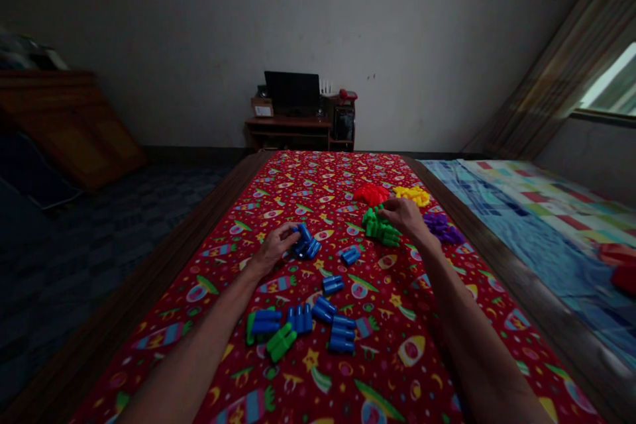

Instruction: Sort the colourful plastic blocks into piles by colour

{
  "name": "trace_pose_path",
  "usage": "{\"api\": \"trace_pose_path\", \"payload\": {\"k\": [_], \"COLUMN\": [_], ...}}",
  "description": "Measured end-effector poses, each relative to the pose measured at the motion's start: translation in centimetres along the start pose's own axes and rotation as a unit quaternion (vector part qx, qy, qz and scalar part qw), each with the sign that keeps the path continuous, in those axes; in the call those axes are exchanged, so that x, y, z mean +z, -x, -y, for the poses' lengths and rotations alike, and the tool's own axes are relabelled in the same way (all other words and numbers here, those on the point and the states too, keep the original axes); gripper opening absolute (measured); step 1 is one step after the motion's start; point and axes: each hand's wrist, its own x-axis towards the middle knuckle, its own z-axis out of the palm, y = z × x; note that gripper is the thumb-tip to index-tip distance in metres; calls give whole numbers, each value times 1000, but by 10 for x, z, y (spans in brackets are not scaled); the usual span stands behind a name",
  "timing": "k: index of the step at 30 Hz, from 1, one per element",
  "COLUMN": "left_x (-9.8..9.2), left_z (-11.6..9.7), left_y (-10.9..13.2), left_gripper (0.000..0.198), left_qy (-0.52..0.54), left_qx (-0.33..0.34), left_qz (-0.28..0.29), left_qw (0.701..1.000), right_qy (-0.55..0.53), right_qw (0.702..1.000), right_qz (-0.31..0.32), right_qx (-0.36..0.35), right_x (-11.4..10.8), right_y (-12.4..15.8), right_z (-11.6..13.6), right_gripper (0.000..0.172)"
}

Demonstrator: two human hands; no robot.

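My left hand (274,246) is at the left side of a small heap of blue plastic blocks (309,250), its thumb and fingers closed on a blue block in the heap. Over on the right, my right hand (405,215) reaches to the pile of green plastic blocks (382,232), its fingertips pinched on a green block at the top edge. Nearer to me lie several loose blue blocks (342,334), with a green block (281,342) beside them. Another green piece (250,328) shows partly from under a blue one.
Red blocks (371,194) and yellow blocks (411,196) are piled behind the green ones; purple blocks (443,228) lie right of my right wrist. A red patterned cloth (318,175) covers the table. A bed (477,212) stands to the right, a monitor (293,91) by the far wall.
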Motion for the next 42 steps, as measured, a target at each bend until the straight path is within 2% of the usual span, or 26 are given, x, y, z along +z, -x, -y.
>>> {"api": "trace_pose_path", "payload": {"k": [3, 6, 9, 11, 13, 16, 18, 20, 24, 26, 28, 30, 32, 35, 38, 42], "left_x": [2, 1, -1, -2, -2, -2, -3, -4, -5, -5, -6, -6, -6, -5, -4, -2], "left_z": [-1, 1, 4, 7, 10, 12, 13, 13, 11, 9, 7, 4, 3, 0, -3, -9], "left_y": [1, 2, 0, -1, -1, -2, -2, -2, -1, 0, 1, 2, 3, 3, 3, 5], "left_gripper": [45, 48, 48, 48, 48, 50, 52, 54, 54, 53, 53, 53, 52, 47, 43, 45], "left_qy": [-10, -39, -50, -47, -40, -35, -35, -35, -30, -27, -33, -45, -55, -78, -113, -148], "left_qx": [-4, -3, -3, 2, 7, 14, 16, 17, 33, 38, 34, 32, 38, 68, 88, 79], "left_qz": [-6, -12, -14, -16, -20, -26, -21, -9, 4, 7, 15, 25, 33, 41, 49, 52], "left_qw": [1000, 999, 999, 999, 999, 999, 999, 999, 999, 999, 999, 998, 997, 994, 988, 985], "right_qy": [78, 109, 47, -35, -115, -160, -115, -46, 36, 17, -32, -90, -146, -174, -124, -43], "right_qw": [996, 994, 997, 992, 966, 882, 843, 830, 840, 839, 849, 884, 923, 951, 956, 934], "right_qz": [38, 13, -36, -22, 49, 172, 191, 176, 151, 157, 159, 148, 126, 103, 106, 90], "right_qx": [14, 18, -40, -119, -224, -409, -489, -527, -519, -521, -503, -435, -332, -234, -246, -344], "right_x": [-2, 1, 7, 16, 29, 53, 71, 88, 112, 113, 108, 100, 93, 88, 85, 83], "right_y": [8, 11, 16, 26, 44, 77, 99, 115, 128, 122, 107, 87, 69, 53, 52, 65], "right_z": [-10, -6, 12, 36, 66, 114, 140, 159, 173, 167, 155, 138, 120, 98, 88, 100], "right_gripper": [22, 25, 26, 25, 23, 20, 22, 28, 28, 26, 27, 26, 25, 28, 35, 31]}}
